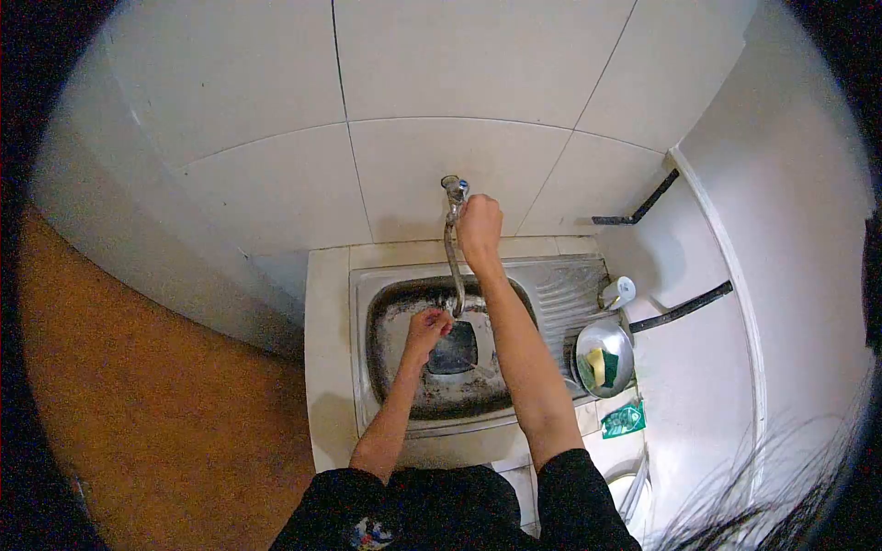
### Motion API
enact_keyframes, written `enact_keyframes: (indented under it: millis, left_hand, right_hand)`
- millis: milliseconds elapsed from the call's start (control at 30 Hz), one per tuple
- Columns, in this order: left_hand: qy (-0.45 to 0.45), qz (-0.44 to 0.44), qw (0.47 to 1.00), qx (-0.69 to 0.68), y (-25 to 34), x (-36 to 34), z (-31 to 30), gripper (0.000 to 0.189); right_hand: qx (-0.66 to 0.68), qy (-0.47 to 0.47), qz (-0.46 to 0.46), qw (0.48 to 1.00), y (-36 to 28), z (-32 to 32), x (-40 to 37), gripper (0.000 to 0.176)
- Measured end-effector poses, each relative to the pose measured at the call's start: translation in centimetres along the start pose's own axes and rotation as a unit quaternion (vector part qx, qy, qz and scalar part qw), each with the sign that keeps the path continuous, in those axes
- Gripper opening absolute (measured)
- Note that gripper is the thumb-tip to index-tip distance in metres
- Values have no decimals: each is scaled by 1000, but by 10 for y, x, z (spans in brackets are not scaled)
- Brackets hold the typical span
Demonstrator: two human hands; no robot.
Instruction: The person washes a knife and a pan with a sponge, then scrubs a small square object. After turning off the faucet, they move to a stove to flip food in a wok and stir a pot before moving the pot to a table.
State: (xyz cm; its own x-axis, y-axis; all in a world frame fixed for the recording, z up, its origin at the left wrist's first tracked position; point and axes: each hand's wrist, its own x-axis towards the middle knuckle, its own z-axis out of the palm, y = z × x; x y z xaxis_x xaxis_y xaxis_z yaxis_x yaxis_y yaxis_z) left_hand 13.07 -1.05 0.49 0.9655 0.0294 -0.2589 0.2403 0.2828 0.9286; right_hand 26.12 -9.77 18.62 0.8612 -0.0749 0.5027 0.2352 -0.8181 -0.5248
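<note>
My right hand is closed at the handle of the wall tap, its fingers wrapped on the tap's right side. The tap's long curved spout reaches down over the metal sink. Just left of the spout's end, my left hand is held with its fingers drawn together; what they hold, if anything, is too small to tell. A dark, squarish object lies in the sink below my left hand.
Right of the sink are a ribbed drainboard, a white cup, a metal bowl with a yellow-green sponge, and a green packet. Black brackets stick out at the right wall.
</note>
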Motion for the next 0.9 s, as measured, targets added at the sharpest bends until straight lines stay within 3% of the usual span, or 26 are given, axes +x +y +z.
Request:
enact_keyframes:
  millis: [267,367,433,500,533,600,633,700,733,800,833,867,900]
  left_hand:
    - [26,-4,996,89,36,-21,5,12]
    - [25,29,997,74,50,-30,0,15]
    - [17,53,997,58,69,-37,-6,17]
    - [14,76,978,193,97,-34,-11,19]
    - [13,76,978,194,110,-35,-12,19]
    - [16,198,958,208,136,-32,-9,20]
    - [11,198,957,211,147,-25,-4,20]
    - [45,318,923,212,165,-11,12,22]
    - [37,317,923,213,172,-6,23,22]
    - [85,402,859,307,186,5,49,28]
    - [78,403,859,307,187,11,56,28]
    - [137,465,782,391,185,19,64,29]
    - [193,522,690,464,181,23,71,31]
  right_hand:
    - [72,13,36,997,11,2,-8,15]
    - [111,-8,-27,993,28,-11,-16,19]
    - [177,-111,9,978,39,-28,-24,27]
    - [217,-164,37,962,64,-46,-35,31]
    - [238,-200,42,949,70,-69,-42,31]
    - [272,-253,42,928,55,-142,-50,35]
    - [284,-271,40,919,45,-178,-55,39]
    - [407,-216,26,887,43,-223,-73,40]
    - [406,-209,30,889,52,-232,-85,40]
    - [640,-109,8,761,66,-246,-110,37]
    - [711,-79,-10,699,76,-239,-121,34]
    - [721,-67,11,690,93,-215,-133,31]
    - [666,-75,61,740,115,-180,-147,28]
